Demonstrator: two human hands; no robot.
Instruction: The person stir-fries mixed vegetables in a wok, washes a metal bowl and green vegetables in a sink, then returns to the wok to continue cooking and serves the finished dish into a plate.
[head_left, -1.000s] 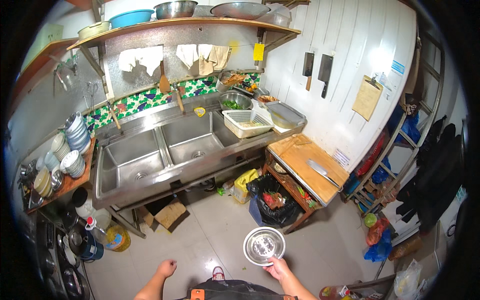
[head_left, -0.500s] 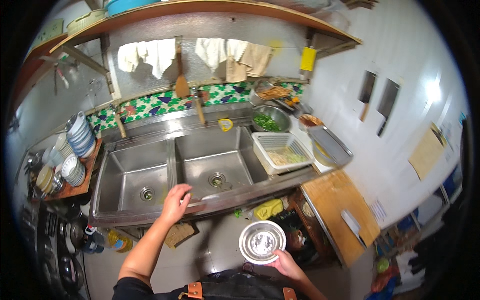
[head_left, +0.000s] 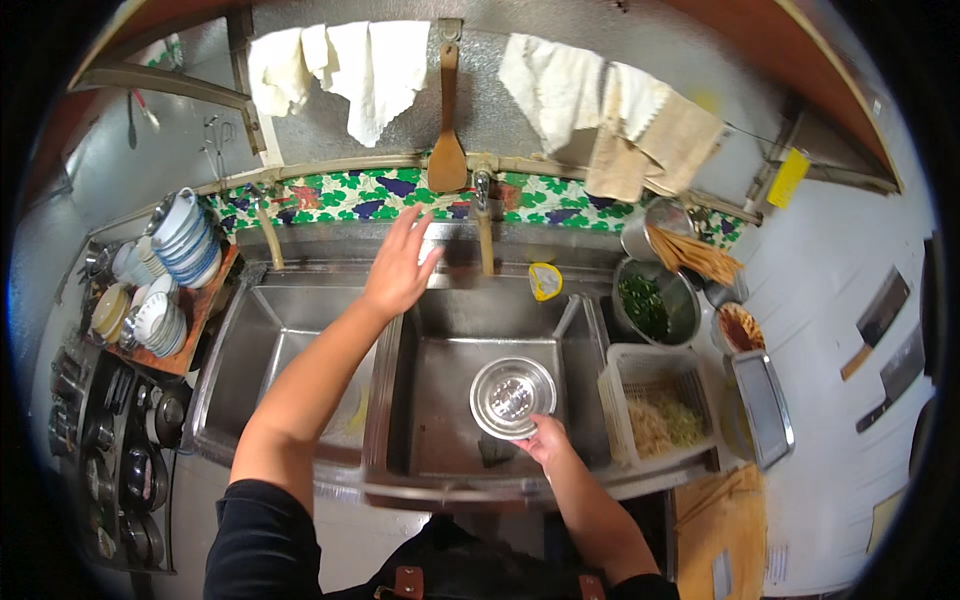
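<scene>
A round stainless-steel bowl [head_left: 500, 385] is over the right sink basin [head_left: 445, 375], toward its near side; how far it stands above the basin floor I cannot tell. The right hand [head_left: 543, 440] holds it by the near right part of its rim, fingers closed on the edge. The left hand [head_left: 398, 270] holds nothing that shows; it is wide, with fingers spread, raised above the far end of the divider between the basins, just left of the right faucet [head_left: 484, 215]. The left forearm crosses above the left sink basin [head_left: 295, 315].

On the far ledge, right of that faucet, lies a small yellow-rimmed piece [head_left: 545, 281]. Right of the basin stands a white plastic basket [head_left: 612, 400] with pale shreds in it, and beyond it a metal bowl of chopped greens [head_left: 645, 305]. Farther back, a metal pot [head_left: 637, 238] sits beside tan strips [head_left: 695, 254]. A wooden cutting board [head_left: 715, 515] is at the near right.

Along the far wall, a wooden spatula [head_left: 447, 165] hangs between white cloths [head_left: 375, 75] on the left and tan cloths [head_left: 650, 135] on the right. At the far left, stacked blue-and-white bowls [head_left: 188, 245] stand on a wooden shelf [head_left: 212, 305]
</scene>
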